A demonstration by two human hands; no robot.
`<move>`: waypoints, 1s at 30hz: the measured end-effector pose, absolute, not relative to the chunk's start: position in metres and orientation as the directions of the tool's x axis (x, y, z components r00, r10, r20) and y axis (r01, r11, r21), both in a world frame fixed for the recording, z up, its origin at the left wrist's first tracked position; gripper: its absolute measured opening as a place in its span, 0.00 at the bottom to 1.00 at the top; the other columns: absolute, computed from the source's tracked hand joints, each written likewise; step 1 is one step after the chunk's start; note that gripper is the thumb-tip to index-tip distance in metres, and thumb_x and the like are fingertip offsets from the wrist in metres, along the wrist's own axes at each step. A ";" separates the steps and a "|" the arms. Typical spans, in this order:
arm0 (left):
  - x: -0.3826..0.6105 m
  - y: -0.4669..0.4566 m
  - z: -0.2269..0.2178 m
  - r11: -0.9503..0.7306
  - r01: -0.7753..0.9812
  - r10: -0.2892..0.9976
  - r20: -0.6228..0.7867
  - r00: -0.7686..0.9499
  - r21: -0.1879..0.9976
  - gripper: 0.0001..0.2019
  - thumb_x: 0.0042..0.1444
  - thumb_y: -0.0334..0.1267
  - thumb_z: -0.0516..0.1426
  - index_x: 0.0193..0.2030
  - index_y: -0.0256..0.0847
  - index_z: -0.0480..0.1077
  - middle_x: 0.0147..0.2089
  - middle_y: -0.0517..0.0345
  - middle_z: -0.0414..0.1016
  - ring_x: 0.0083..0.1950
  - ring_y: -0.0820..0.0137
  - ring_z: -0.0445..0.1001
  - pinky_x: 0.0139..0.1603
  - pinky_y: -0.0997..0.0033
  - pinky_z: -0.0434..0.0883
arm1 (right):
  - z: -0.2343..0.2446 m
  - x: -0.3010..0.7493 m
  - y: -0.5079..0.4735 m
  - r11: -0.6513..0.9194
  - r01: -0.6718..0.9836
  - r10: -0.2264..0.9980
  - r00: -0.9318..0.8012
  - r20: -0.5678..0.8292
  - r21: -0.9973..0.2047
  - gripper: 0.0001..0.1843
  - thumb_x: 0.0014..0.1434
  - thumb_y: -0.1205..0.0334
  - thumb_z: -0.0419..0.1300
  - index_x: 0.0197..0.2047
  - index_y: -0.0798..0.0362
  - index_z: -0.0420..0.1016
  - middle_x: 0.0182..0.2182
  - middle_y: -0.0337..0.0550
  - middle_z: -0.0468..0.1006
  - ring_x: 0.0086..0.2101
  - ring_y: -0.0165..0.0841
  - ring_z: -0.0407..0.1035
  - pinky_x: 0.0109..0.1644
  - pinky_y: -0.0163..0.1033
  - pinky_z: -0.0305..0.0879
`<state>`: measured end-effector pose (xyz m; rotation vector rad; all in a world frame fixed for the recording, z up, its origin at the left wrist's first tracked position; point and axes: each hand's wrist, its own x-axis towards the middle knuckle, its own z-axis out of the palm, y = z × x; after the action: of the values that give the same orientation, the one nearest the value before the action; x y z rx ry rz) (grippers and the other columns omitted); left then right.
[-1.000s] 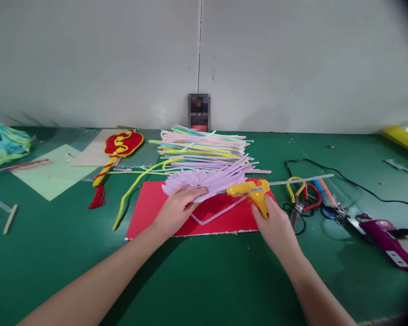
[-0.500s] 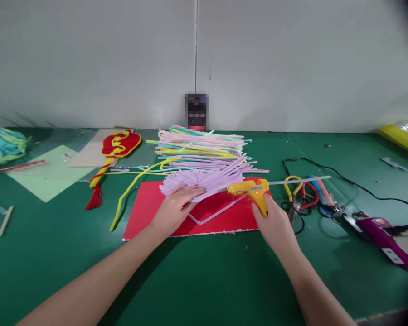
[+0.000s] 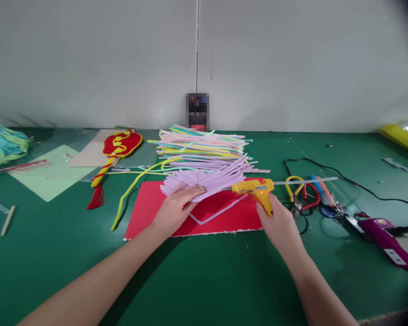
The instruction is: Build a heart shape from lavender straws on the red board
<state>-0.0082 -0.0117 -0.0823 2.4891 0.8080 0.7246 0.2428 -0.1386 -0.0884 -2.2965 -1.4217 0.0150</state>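
My right hand (image 3: 281, 221) is wrapped round the handle of a yellow hot glue gun (image 3: 251, 186), with a long clear glue stick (image 3: 306, 181) poking out of its back. The gun's nozzle points left, at the lower edge of a fan-like piece of lavender pipe cleaners (image 3: 221, 179) laid in a V pattern. My left hand (image 3: 177, 206) holds that piece along its lower left edge, fingers over the top; the thumb's contact is partly hidden. Below it, one bent lavender pipe cleaner (image 3: 221, 214) lies on a red board (image 3: 146, 213).
Behind the board lies a pile of coloured pipe cleaners (image 3: 204, 145). At left are a red and yellow fan-shaped ornament (image 3: 122, 144) with a tassel and a green sheet (image 3: 51, 181). At right lie pliers (image 3: 312, 197), a black cable (image 3: 353, 186) and a purple power strip (image 3: 387, 240).
My right hand has drawn the glue gun slightly right, its nozzle moving away from my left fingers. My left hand and the lavender piece stay almost where they were.
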 end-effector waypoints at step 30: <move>-0.008 -0.012 -0.081 -0.731 0.414 0.642 0.339 0.688 0.543 0.16 0.62 0.32 0.49 0.54 0.47 0.67 0.55 0.59 0.73 0.58 0.67 0.70 0.67 0.48 0.55 | -0.084 0.250 -0.139 -0.401 0.819 0.829 0.515 0.218 -0.410 0.25 0.59 0.50 0.47 0.52 0.58 0.67 0.40 0.56 0.77 0.35 0.43 0.71 0.36 0.42 0.64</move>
<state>-0.0076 -0.0120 -0.0807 2.4719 0.8190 0.7260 0.2499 -0.1395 -0.0839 -2.2921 -1.3480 0.0282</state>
